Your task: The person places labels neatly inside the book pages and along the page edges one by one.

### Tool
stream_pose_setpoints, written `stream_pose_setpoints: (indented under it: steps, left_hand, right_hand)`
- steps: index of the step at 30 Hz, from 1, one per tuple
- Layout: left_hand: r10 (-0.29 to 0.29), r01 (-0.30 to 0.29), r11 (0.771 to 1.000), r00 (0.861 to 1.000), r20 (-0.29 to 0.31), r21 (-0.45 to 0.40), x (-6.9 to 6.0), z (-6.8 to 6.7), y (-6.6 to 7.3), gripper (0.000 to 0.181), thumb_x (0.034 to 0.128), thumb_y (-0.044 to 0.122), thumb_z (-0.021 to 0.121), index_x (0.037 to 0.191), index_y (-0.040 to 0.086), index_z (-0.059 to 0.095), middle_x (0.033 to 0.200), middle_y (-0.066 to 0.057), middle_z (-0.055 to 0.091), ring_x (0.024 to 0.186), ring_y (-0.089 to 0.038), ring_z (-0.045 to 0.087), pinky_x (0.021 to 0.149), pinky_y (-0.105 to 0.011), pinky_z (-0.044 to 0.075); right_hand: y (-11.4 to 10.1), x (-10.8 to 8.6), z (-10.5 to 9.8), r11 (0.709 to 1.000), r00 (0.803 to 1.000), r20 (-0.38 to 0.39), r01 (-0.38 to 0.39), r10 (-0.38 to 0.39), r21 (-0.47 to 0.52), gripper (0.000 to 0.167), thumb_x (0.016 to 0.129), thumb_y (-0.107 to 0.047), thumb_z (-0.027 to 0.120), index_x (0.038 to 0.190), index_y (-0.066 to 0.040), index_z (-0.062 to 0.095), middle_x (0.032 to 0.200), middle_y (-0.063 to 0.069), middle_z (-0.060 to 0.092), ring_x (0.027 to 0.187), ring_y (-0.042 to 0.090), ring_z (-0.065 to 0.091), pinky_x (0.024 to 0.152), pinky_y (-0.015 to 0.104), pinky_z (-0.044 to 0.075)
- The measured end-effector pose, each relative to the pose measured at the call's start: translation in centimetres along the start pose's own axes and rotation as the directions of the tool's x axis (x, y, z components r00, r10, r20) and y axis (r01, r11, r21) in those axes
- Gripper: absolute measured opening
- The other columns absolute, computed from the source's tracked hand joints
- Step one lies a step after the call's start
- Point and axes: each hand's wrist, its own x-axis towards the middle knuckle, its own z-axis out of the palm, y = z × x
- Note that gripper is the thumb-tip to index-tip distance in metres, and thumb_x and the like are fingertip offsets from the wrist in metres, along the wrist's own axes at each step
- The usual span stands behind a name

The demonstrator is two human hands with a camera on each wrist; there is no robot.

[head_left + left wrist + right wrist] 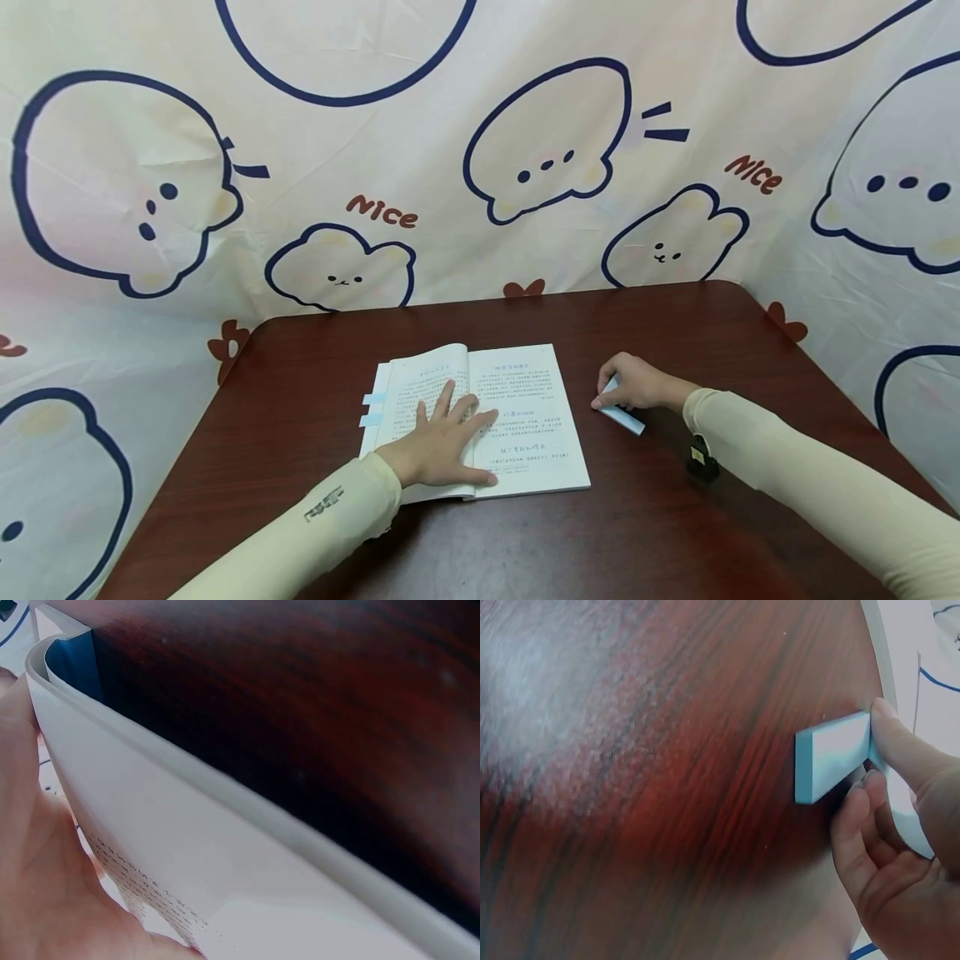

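Note:
An open book (pixel 528 425) with printed pages lies on the table in the head view. My left hand (pixel 438 447) rests spread across its middle, fingers straight over both pages. Two light blue sticky tabs (pixel 372 420) stick out from the book's left edge. To the right of the book, my right hand (pixel 637 383) pinches a small light blue pad of sticky notes (pixel 628 422) at its far end. In the right wrist view the pad (pixel 836 754) looks like a thick narrow block, with the thumb against its end and the other fingers curled.
The dark brown wooden table (pixel 300 367) reaches back to a pale cloth (pixel 435 150) printed with cartoon bears, which hangs behind and at both sides. A small black device (pixel 702 461) sits under the right sleeve at the wrist.

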Motion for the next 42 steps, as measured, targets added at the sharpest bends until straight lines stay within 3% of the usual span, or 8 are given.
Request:
stream_pose_setpoints:
  steps: [7, 13, 20, 25, 32, 37, 42]
  left_hand:
    - [0.004, -0.004, 1.000, 1.000, 0.005, 0.009, 0.0, 0.1, 0.1, 0.093, 0.0806, 0.075, 0.066, 0.157, 0.030, 0.036, 0.165, -0.010, 0.028, 0.157, -0.047, 0.001, 0.111, -0.081, 0.017]
    - [-0.005, 0.005, 1.000, 1.000, 0.002, 0.001, -0.2, 0.1, 0.3, 0.094, 0.0799, 0.074, 0.067, 0.157, 0.030, 0.037, 0.164, -0.009, 0.029, 0.156, -0.047, 0.002, 0.111, -0.080, 0.017]
    - [-0.007, 0.007, 1.000, 1.000, -0.001, 0.005, -0.2, 0.1, 0.3, 0.094, 0.0800, 0.074, 0.067, 0.157, 0.030, 0.036, 0.164, -0.009, 0.029, 0.157, -0.047, 0.002, 0.111, -0.080, 0.017]
    - [-0.007, 0.007, 1.000, 1.000, -0.002, 0.016, -0.1, -0.1, 0.2, 0.093, 0.0802, 0.074, 0.067, 0.157, 0.031, 0.036, 0.164, -0.009, 0.029, 0.157, -0.047, 0.001, 0.111, -0.081, 0.017]
    - [-0.009, 0.009, 1.000, 1.000, 0.001, 0.015, 0.0, 0.0, 0.2, 0.093, 0.0803, 0.074, 0.067, 0.157, 0.031, 0.036, 0.164, -0.009, 0.028, 0.157, -0.047, 0.001, 0.112, -0.080, 0.016]
    - [-0.010, 0.009, 1.000, 1.000, 0.009, 0.016, 0.0, 0.0, 0.2, 0.093, 0.0807, 0.074, 0.066, 0.157, 0.031, 0.036, 0.165, -0.009, 0.028, 0.157, -0.046, 0.001, 0.112, -0.080, 0.016]
    - [-0.013, 0.013, 1.000, 1.000, 0.011, 0.013, -0.1, -0.1, 0.2, 0.093, 0.0809, 0.073, 0.067, 0.157, 0.031, 0.035, 0.165, -0.009, 0.028, 0.157, -0.046, 0.000, 0.112, -0.080, 0.015]
  right_hand:
    - [0.7, -0.2, -0.1, 0.996, 0.997, 0.010, 0.070, -0.071, 0.046, 0.021, 0.087, -0.015, 0.079, 0.073, -0.005, 0.068, 0.073, 0.002, 0.060, 0.060, 0.013, 0.048, 0.051, 0.025, 0.043]
    - [0.9, -0.3, -0.2, 0.991, 0.990, -0.035, 0.134, -0.135, -0.028, 0.020, 0.093, -0.013, 0.073, 0.074, -0.008, 0.071, 0.074, 0.001, 0.062, 0.070, 0.014, 0.049, 0.061, 0.026, 0.042]
    - [0.9, -0.6, 0.4, 0.985, 0.986, -0.116, 0.103, -0.120, -0.139, 0.014, 0.098, -0.016, 0.066, 0.086, -0.012, 0.073, 0.091, 0.001, 0.071, 0.084, 0.014, 0.056, 0.079, 0.035, 0.048]
    - [0.8, -0.8, 0.9, 0.982, 0.986, -0.129, 0.086, -0.108, -0.167, 0.015, 0.101, -0.017, 0.060, 0.093, -0.012, 0.071, 0.099, 0.003, 0.071, 0.089, 0.015, 0.058, 0.083, 0.038, 0.050]
    - [0.6, -0.8, 0.9, 0.992, 0.992, -0.102, 0.063, -0.074, -0.105, 0.018, 0.093, -0.026, 0.074, 0.087, -0.010, 0.068, 0.081, 0.000, 0.061, 0.076, 0.013, 0.052, 0.068, 0.027, 0.043]
    - [0.7, -0.9, 0.3, 0.993, 0.992, -0.048, 0.115, -0.115, -0.005, 0.017, 0.087, -0.017, 0.080, 0.086, -0.006, 0.067, 0.080, 0.002, 0.058, 0.076, 0.013, 0.050, 0.068, 0.025, 0.042]
    - [0.9, -0.7, 0.0, 0.984, 0.985, -0.043, 0.168, -0.166, 0.057, 0.012, 0.086, -0.011, 0.079, 0.086, -0.002, 0.072, 0.078, 0.003, 0.061, 0.075, 0.012, 0.051, 0.066, 0.023, 0.044]
